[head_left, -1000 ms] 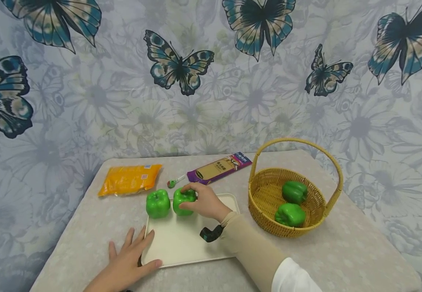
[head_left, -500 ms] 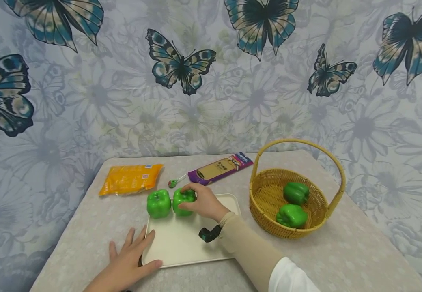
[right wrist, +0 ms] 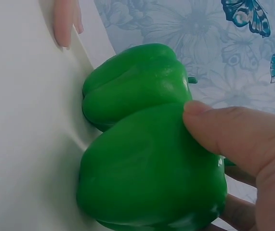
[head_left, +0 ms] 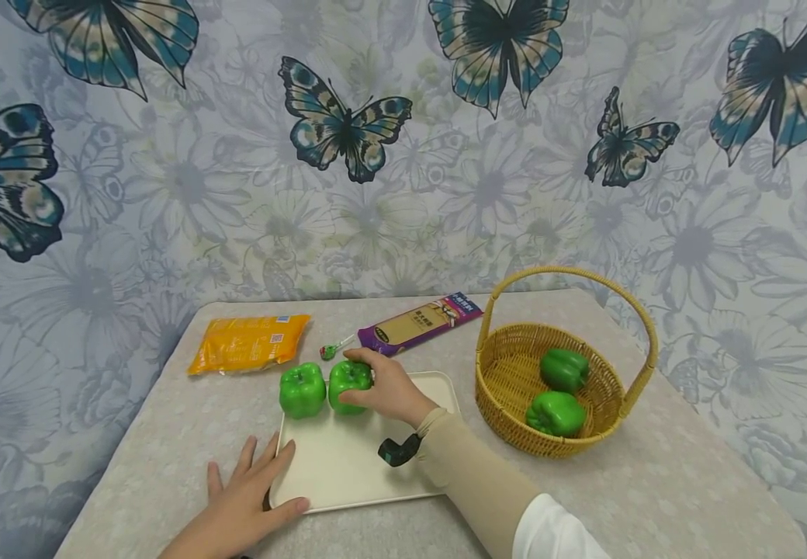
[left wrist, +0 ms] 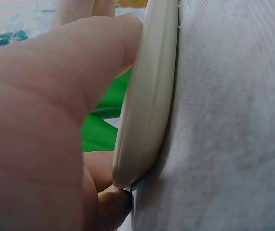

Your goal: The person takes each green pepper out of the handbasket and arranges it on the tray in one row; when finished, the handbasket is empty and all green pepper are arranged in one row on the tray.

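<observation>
My right hand grips a green bell pepper, thumb on the near side and fingers over the top. In the right wrist view this pepper stands on the cream tray and looks to touch, or nearly touch, a second green bell pepper. That second pepper stands upright at the tray's far left corner. My left hand lies at the near left corner of the tray, fingers spread along its left edge and thumb on the near rim. The left wrist view shows the thumb against the rim.
Right of the tray stands a wicker basket with a tall handle, holding two green bell peppers. Behind the tray lie an orange packet, a lollipop and a purple-and-tan package. A butterfly-patterned wall rises behind the table.
My right hand and the bell pepper in it have shifted very slightly left, closer to the other pepper. My left hand stays where it was.
</observation>
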Demonstrator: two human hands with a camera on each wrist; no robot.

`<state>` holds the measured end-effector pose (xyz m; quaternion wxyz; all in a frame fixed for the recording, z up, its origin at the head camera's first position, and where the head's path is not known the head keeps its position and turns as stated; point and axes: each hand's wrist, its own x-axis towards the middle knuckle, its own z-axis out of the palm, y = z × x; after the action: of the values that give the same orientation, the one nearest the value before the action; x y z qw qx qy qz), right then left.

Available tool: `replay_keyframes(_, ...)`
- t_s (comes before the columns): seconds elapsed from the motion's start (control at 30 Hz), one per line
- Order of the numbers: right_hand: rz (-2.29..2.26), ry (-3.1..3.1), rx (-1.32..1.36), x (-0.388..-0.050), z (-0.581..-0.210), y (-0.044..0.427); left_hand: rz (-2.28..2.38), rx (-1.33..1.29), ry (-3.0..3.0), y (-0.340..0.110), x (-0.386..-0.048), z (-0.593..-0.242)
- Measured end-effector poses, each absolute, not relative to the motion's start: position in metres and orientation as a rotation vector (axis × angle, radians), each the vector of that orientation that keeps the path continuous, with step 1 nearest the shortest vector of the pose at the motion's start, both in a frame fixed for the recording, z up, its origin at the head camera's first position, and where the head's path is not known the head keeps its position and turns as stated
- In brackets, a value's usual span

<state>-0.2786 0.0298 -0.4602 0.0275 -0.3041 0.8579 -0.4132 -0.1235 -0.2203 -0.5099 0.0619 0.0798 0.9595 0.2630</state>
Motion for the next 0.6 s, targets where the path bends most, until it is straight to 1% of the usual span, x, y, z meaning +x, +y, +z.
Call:
replay_keyframes(0.4, -1.236, 2.675, -0.929, -0.275, -0.459, 0.029, 0.804, 0.249, 2.891, -0.222, -0.125, -0.513)
replay_keyframes(0.6, -1.226, 2.674, -0.898, -0.268, -0.453, 0.040, 0.796, 0.241, 2.877, -0.222, -0.128, -0.514)
